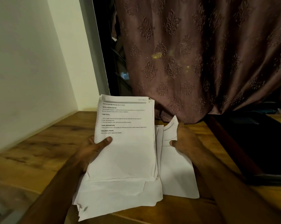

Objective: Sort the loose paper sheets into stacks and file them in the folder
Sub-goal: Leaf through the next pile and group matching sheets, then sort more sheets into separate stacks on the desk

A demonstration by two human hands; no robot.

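Behind the papers [125, 151], curtain [193, 54], wall [31, 62]

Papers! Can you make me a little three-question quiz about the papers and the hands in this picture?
1. True or false: the left hand holds the stack of papers with its thumb on the top sheet.
2. What is the right hand doing? A) resting flat on the wooden table B) holding a loose sheet beside the stack C) pulling the curtain
3. Fill in: the top sheet has printed ____ on its upper half.

Key: 1 true; 2 B; 3 text
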